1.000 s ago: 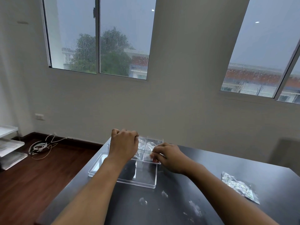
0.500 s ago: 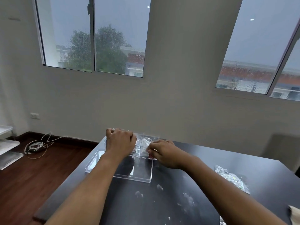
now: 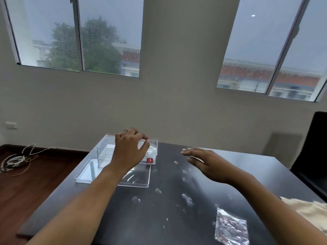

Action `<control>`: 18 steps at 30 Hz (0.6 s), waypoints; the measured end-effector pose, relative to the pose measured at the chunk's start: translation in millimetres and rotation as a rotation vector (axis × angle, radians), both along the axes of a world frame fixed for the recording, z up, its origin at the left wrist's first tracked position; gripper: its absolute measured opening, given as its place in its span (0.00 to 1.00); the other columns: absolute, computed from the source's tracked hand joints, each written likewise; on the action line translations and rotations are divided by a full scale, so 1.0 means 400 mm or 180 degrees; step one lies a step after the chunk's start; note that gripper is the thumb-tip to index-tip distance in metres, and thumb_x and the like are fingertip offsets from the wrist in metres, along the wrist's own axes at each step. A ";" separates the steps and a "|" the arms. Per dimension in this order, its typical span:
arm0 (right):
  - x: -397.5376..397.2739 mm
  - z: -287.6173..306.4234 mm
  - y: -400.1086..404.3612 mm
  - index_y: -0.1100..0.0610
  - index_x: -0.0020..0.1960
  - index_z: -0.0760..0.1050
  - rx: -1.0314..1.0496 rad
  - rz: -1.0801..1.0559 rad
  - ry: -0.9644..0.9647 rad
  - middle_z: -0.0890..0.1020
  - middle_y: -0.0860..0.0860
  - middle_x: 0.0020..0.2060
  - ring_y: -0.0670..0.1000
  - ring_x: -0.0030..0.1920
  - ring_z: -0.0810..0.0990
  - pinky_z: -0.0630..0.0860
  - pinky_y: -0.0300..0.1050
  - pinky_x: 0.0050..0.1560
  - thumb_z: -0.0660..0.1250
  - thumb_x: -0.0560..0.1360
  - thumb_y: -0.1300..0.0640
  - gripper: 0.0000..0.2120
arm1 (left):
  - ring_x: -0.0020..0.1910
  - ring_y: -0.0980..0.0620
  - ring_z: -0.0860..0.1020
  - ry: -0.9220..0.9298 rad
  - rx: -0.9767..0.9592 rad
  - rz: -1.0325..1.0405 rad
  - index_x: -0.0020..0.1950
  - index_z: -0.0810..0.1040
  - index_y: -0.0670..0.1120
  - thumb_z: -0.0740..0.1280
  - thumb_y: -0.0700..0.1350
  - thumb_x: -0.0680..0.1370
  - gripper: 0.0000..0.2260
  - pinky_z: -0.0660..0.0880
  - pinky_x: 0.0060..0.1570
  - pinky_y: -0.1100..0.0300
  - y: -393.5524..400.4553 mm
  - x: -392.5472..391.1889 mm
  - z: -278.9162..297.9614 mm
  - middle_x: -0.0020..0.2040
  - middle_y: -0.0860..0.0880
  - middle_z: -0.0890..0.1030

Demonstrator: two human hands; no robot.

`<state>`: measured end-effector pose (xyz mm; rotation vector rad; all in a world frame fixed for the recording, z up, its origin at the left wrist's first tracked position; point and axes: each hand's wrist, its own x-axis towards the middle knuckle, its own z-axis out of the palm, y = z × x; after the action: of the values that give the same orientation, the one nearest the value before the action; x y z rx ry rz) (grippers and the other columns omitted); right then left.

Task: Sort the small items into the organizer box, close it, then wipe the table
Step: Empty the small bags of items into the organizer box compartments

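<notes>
At the far left corner of the dark table (image 3: 247, 167), a person's left hand (image 3: 130, 152) rests on top of a clear plastic organizer box (image 3: 106, 151), its fingers curled down over the box's upper edge and gripping it; the box stands open, a small red label (image 3: 149, 160) on its near right corner, and pale contents show through its right-hand wall, too blurred to identify; its clear lid (image 3: 92, 171) lies flat on the table just in front of the box, toward the left edge, partly under the left forearm; the right hand (image 3: 210, 163) hovers over the middle of the table, well apart from the box, fingers straight and spread, holding nothing; small clear items (image 3: 187, 198) lie scattered loose across the table's centre between the lid and the right forearm; a shiny crinkled plastic bag (image 3: 231, 227) lies near the front edge; a beige cloth (image 3: 307, 209) sits at the right edge; a coil of white cable (image 3: 16, 160) lies on the wooden floor (image 3: 35, 183) to the left.
</notes>
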<state>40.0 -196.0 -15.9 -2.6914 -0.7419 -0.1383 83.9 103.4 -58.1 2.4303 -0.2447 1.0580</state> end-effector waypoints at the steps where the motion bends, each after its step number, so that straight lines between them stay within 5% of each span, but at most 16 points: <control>1: -0.012 0.000 -0.027 0.46 0.72 0.74 -0.0019 -0.0104 0.0020 0.75 0.40 0.71 0.41 0.72 0.70 0.62 0.33 0.69 0.59 0.85 0.49 0.17 | 0.49 0.51 0.79 -0.0032 -0.0031 -0.0155 0.47 0.85 0.54 0.70 0.53 0.77 0.05 0.65 0.53 0.54 -0.013 -0.013 0.001 0.46 0.55 0.79; 8: -0.116 -0.029 -0.224 0.43 0.68 0.76 0.0052 -0.0800 0.0064 0.79 0.41 0.66 0.45 0.67 0.75 0.68 0.40 0.64 0.63 0.82 0.47 0.15 | 0.55 0.60 0.78 0.0041 0.0321 -0.1829 0.51 0.84 0.58 0.72 0.56 0.78 0.06 0.72 0.60 0.49 -0.153 -0.147 0.010 0.52 0.61 0.78; 18: -0.194 -0.034 -0.306 0.47 0.73 0.72 -0.0483 -0.1110 0.0218 0.78 0.47 0.67 0.52 0.68 0.73 0.67 0.47 0.69 0.65 0.80 0.44 0.22 | 0.63 0.66 0.74 0.0656 0.1182 -0.2946 0.60 0.81 0.60 0.66 0.68 0.77 0.18 0.64 0.69 0.55 -0.330 -0.316 0.012 0.60 0.66 0.79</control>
<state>-37.7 -318.3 -29.5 -2.9321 -0.2663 -0.0760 -42.7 -28.4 -53.4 2.2431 -1.4202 0.3534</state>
